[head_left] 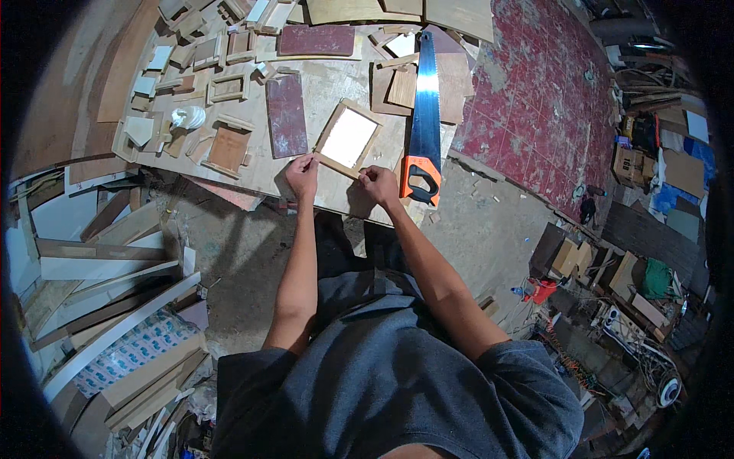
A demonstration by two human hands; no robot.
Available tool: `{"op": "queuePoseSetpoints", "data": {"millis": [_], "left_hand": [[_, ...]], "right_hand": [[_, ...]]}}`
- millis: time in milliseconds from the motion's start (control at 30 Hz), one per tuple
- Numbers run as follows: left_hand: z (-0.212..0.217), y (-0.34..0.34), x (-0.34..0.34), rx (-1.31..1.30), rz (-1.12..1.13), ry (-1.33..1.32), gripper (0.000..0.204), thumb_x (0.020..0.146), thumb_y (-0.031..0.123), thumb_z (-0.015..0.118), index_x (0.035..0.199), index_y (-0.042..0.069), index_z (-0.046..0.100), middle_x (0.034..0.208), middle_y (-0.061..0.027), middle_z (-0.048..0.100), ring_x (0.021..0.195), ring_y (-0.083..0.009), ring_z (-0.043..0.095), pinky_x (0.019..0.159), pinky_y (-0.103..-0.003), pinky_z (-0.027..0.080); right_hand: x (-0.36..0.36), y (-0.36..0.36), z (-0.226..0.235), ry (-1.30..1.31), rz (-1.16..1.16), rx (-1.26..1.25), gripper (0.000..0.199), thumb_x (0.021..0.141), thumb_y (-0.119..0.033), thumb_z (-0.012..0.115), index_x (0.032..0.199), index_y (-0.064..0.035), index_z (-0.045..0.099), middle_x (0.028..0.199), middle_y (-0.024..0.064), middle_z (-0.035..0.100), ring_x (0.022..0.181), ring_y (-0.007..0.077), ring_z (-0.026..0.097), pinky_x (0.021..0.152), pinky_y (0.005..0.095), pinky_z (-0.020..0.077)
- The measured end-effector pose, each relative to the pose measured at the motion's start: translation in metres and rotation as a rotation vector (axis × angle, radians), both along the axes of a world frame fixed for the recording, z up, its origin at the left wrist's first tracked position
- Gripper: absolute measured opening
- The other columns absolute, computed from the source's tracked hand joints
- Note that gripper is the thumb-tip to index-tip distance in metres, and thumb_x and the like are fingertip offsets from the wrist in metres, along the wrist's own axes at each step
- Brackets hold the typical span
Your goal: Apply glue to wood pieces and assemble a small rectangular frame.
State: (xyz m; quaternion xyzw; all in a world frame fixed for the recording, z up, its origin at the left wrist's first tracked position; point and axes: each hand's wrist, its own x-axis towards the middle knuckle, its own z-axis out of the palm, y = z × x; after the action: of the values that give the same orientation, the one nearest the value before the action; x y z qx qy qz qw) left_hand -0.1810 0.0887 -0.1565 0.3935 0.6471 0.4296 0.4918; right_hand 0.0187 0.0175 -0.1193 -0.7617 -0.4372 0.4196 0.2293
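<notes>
A small wooden frame (369, 148) with a white panel (348, 138) inside it lies tilted on the near part of the worktable. At its near left corner, my left hand (303, 177) has thumb and fingers pinched on the wood. My right hand (380, 187) is closed at the near right corner, its fingertips against the same edge. A handsaw (423, 115) with an orange and black handle rests just right of the frame, blade pointing away from me. To the left lies a dark red board (287, 116).
Several small wooden frames and offcuts, such as an open brown frame (228, 147), cover the table's left side. A white bulb (188, 117) lies among them. Thin wood sheets (453, 84) sit under the saw. Scrap boards (115, 264) are piled on the floor at left.
</notes>
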Motion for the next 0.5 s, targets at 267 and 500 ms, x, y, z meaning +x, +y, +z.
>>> {"op": "queuePoseSetpoints", "data": {"millis": [267, 500], "left_hand": [[-0.011, 0.002, -0.002, 0.006, -0.008, -0.024, 0.017, 0.082, 0.000, 0.074, 0.098, -0.004, 0.069, 0.090, -0.0099, 0.072, 0.081, -0.0136, 0.067, 0.075, -0.026, 0.052], [-0.013, 0.003, -0.002, -0.013, -0.004, -0.005, 0.017, 0.081, 0.002, 0.076, 0.096, -0.003, 0.070, 0.088, -0.0095, 0.072, 0.079, -0.0131, 0.067, 0.073, -0.026, 0.052]], "right_hand": [[-0.001, -0.002, -0.006, 0.007, -0.006, 0.022, 0.017, 0.088, -0.015, 0.068, 0.094, 0.0008, 0.071, 0.076, 0.0092, 0.072, 0.070, 0.0154, 0.070, 0.068, 0.0295, 0.0540], [-0.002, -0.003, -0.002, -0.038, 0.000, 0.038, 0.016, 0.087, -0.014, 0.068, 0.092, 0.0004, 0.071, 0.077, 0.0102, 0.073, 0.071, 0.0168, 0.071, 0.069, 0.0304, 0.0548]]}}
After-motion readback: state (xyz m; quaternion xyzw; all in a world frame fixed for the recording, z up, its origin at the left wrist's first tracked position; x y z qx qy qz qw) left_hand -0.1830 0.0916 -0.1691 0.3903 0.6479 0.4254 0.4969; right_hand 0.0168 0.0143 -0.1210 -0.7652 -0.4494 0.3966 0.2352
